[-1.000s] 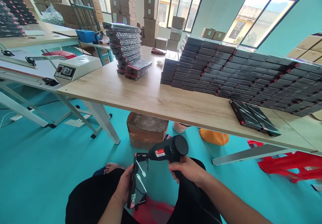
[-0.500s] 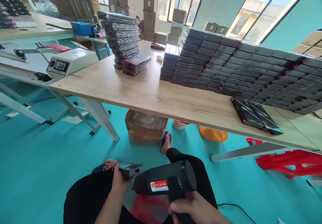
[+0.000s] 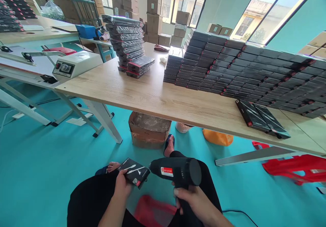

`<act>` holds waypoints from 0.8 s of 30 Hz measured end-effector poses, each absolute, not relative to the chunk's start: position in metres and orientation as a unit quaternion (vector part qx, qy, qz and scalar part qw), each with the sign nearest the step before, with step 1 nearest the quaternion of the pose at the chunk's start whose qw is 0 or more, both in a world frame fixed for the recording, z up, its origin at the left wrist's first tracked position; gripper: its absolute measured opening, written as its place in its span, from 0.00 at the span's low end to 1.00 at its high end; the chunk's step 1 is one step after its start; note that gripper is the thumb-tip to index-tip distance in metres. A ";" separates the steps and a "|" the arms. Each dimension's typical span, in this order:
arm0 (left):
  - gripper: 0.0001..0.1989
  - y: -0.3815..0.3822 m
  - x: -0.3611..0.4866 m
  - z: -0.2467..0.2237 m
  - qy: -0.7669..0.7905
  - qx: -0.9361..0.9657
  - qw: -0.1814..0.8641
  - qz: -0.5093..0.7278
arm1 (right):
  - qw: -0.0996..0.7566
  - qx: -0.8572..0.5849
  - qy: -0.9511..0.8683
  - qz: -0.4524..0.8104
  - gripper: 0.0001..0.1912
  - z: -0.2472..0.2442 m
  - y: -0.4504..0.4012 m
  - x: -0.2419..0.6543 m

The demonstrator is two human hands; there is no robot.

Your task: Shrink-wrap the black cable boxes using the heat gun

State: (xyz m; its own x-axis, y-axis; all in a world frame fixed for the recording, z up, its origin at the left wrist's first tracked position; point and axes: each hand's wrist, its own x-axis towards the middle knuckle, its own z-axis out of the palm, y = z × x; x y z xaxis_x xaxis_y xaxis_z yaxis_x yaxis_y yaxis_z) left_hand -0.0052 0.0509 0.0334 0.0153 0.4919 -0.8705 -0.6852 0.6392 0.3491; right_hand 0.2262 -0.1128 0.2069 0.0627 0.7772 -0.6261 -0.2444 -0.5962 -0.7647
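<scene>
Left hand (image 3: 122, 185): gripping, thumb uppermost
Right hand (image 3: 190, 199): curled in a grip
Forearms (image 3: 113, 208): extended, angled toward each other

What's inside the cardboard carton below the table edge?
Crumpled, see-through material, apparently plastic film, shows at the top of the carton. Whatever lies beneath it is covered and can't be seen.

Teal flr (image 3: 51, 172), tbl (image 3: 152, 98), bright window (image 3: 267, 13), prob. bldg (image 3: 240, 20) outside
</scene>
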 end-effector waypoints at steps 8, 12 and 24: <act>0.11 0.036 0.006 0.039 0.572 -0.021 0.765 0.296 | 0.410 -0.592 -0.189 0.668 0.17 0.213 -0.091 0.256; 0.12 0.034 0.010 0.045 0.516 0.011 0.803 0.297 | 0.434 -0.570 -0.216 0.663 0.14 0.220 -0.061 0.239; 0.24 0.033 0.007 0.071 0.384 -0.034 0.873 0.299 | 0.337 -0.579 -0.279 0.688 0.09 0.222 -0.072 0.258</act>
